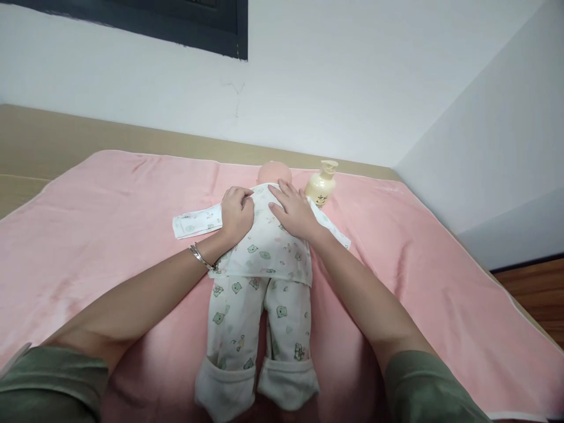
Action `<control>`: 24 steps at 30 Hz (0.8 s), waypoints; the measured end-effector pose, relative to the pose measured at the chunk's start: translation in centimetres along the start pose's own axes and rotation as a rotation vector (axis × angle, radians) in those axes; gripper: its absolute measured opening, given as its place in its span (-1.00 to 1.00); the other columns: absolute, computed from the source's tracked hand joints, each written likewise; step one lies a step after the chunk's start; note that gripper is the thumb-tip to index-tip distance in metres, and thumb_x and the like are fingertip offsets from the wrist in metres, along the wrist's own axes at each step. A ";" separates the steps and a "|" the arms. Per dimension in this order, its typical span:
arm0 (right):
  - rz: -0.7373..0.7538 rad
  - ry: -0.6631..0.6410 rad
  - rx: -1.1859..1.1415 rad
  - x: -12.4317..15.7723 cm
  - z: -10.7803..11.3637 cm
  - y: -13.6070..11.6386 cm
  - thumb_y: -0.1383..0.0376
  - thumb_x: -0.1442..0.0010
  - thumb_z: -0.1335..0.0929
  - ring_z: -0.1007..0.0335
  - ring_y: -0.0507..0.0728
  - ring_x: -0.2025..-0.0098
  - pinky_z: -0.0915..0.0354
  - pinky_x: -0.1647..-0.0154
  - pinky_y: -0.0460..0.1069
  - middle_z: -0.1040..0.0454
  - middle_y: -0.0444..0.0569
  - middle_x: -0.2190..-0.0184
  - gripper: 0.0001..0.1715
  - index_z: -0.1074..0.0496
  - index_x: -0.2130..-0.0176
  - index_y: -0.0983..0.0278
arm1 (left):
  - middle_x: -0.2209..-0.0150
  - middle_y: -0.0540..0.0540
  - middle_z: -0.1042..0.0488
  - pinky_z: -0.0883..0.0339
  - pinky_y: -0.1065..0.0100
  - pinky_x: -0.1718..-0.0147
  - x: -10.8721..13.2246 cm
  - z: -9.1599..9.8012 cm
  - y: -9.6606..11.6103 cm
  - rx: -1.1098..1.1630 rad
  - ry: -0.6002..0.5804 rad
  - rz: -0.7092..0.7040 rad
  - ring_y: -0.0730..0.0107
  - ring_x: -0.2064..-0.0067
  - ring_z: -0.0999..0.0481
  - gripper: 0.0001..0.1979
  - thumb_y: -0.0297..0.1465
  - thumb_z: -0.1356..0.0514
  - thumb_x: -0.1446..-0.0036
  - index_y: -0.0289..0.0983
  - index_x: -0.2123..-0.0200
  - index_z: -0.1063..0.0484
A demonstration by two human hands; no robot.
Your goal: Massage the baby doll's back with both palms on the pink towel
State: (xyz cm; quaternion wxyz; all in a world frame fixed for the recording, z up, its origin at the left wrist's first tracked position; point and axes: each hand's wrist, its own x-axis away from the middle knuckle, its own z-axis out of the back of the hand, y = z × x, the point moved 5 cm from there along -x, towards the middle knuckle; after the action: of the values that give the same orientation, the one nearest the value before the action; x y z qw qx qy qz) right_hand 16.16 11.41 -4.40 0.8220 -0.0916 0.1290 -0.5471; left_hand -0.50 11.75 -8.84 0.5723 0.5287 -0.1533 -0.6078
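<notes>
A baby doll lies on a pink blanket, its smooth round head [274,171] pointing away from me. It wears a white long-sleeved baby shirt [268,255] printed with small green animals, and matching baby trousers [286,320] with turned-up cuffs. My left hand [238,214] is at the shirt's upper left, its fingers curled against the cloth. On the upper right of the shirt rests my right hand [294,210], fingers spread and thumb apart. Both sleeves stretch outward, partly covered by my hands. The doll's face is not visible.
Beside the doll's head stands a cream pump bottle [321,185]. The pink blanket [132,235] covers most of a tan surface [66,129] that runs along a white wall [308,88]. A dark frame [211,26] is set in the wall; brown wood [535,294] shows at far right.
</notes>
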 end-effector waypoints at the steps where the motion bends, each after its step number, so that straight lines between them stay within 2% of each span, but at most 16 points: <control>1: -0.056 0.018 0.040 0.5 -0.1 -0.4 0.08 -0.48 -0.10 0.14 0.42 -0.57 0.13 -0.53 0.47 0.05 0.14 -0.54 -0.30 -0.09 -0.48 0.22 | 0.16 -0.17 -0.54 -0.38 0.11 -0.09 0.0 0.0 0.1 -0.011 -0.010 0.010 0.17 0.01 -0.50 -0.82 -0.44 -0.03 -0.15 -0.22 0.29 -0.43; 4: -0.142 0.052 0.166 2.9 -0.8 -3.1 0.14 -0.48 -0.09 0.09 0.54 -0.54 0.01 -0.48 0.48 0.00 0.32 -0.50 -0.29 -0.06 -0.48 0.34 | 0.05 -0.22 -0.55 -0.36 0.02 -0.17 -0.1 0.0 0.3 -0.083 -0.057 0.041 0.08 -0.07 -0.48 -0.73 -0.42 -0.02 -0.16 -0.25 0.15 -0.47; 6: -0.088 0.055 0.229 4.6 -1.4 -5.4 0.17 -0.46 -0.12 0.11 0.60 -0.53 -0.02 -0.47 0.48 0.05 0.38 -0.51 -0.28 -0.06 -0.48 0.39 | -0.04 -0.26 -0.54 -0.34 -0.04 -0.21 -0.1 -0.2 0.4 -0.144 -0.116 0.050 0.01 -0.13 -0.46 -0.66 -0.41 -0.01 -0.18 -0.28 0.05 -0.48; 9: 0.046 0.072 0.258 5.5 -1.7 -7.1 0.23 -0.42 -0.16 0.16 0.62 -0.54 -0.01 -0.46 0.52 0.04 0.30 -0.52 -0.28 -0.10 -0.47 0.39 | -0.10 -0.30 -0.52 -0.31 -0.07 -0.25 -0.3 -0.4 0.5 -0.195 -0.183 0.047 -0.03 -0.17 -0.45 -0.60 -0.39 0.03 -0.21 -0.32 -0.01 -0.49; 11: 0.078 0.058 0.202 4.7 -1.5 -6.3 0.24 -0.40 -0.16 0.15 0.55 -0.55 0.00 -0.48 0.49 0.00 0.19 -0.52 -0.29 -0.13 -0.45 0.36 | -0.11 -0.30 -0.53 -0.30 -0.07 -0.28 -0.4 -0.3 0.6 -0.212 -0.195 0.042 -0.03 -0.17 -0.45 -0.57 -0.39 0.05 -0.23 -0.33 -0.04 -0.50; 13: 0.034 0.030 0.100 3.2 -1.1 -4.4 0.19 -0.41 -0.15 0.16 0.45 -0.56 0.06 -0.53 0.44 -0.01 0.11 -0.52 -0.28 -0.12 -0.46 0.34 | -0.11 -0.28 -0.54 -0.30 -0.08 -0.28 -0.5 -0.2 0.9 -0.233 -0.210 0.038 -0.03 -0.19 -0.45 -0.54 -0.38 0.06 -0.25 -0.33 -0.07 -0.50; 16: -0.084 0.020 -0.023 1.0 -0.6 -1.2 0.02 -0.42 -0.14 0.25 0.39 -0.59 0.20 -0.58 0.41 0.05 0.15 -0.54 -0.17 -0.03 -0.49 0.38 | -0.11 -0.28 -0.55 -0.31 -0.08 -0.28 -0.2 -0.2 1.8 -0.281 -0.261 0.022 -0.02 -0.19 -0.47 -0.51 -0.40 0.08 -0.26 -0.34 -0.11 -0.49; 18: -0.111 0.025 -0.061 0.3 -0.5 -0.1 -0.03 -0.42 -0.14 0.29 0.35 -0.60 0.26 -0.59 0.39 0.07 0.16 -0.54 -0.12 0.01 -0.50 0.38 | -0.12 -0.31 -0.55 -0.32 -0.08 -0.28 0.4 -0.2 2.6 -0.312 -0.298 -0.022 -0.02 -0.18 -0.48 -0.49 -0.42 0.12 -0.28 -0.38 -0.14 -0.47; 21: -0.097 0.029 -0.060 0.2 -0.6 0.1 -0.05 -0.42 -0.15 0.29 0.33 -0.60 0.29 -0.60 0.37 0.07 0.17 -0.54 -0.12 0.01 -0.50 0.37 | -0.23 -0.39 -0.45 -0.24 -0.08 -0.36 1.9 -0.3 3.8 -0.323 -0.297 -0.117 -0.06 -0.28 -0.40 -0.45 -0.42 0.16 -0.32 -0.49 -0.22 -0.40; 24: -0.101 0.042 -0.004 0.8 -0.7 -0.7 -0.01 -0.43 -0.15 0.15 0.38 -0.57 0.17 -0.57 0.38 0.00 0.23 -0.52 -0.15 -0.02 -0.48 0.41 | -0.31 -0.40 -0.36 -0.15 -0.08 -0.42 2.6 -0.5 3.8 -0.280 -0.267 -0.141 -0.06 -0.36 -0.31 -0.44 -0.40 0.14 -0.32 -0.49 -0.25 -0.36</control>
State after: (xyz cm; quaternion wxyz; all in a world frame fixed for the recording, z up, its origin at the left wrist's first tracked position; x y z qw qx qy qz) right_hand 15.63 10.35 -4.91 0.7902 -0.0883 0.1423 -0.5895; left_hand 2.48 8.61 -7.23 0.5709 0.3683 -0.1043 -0.7264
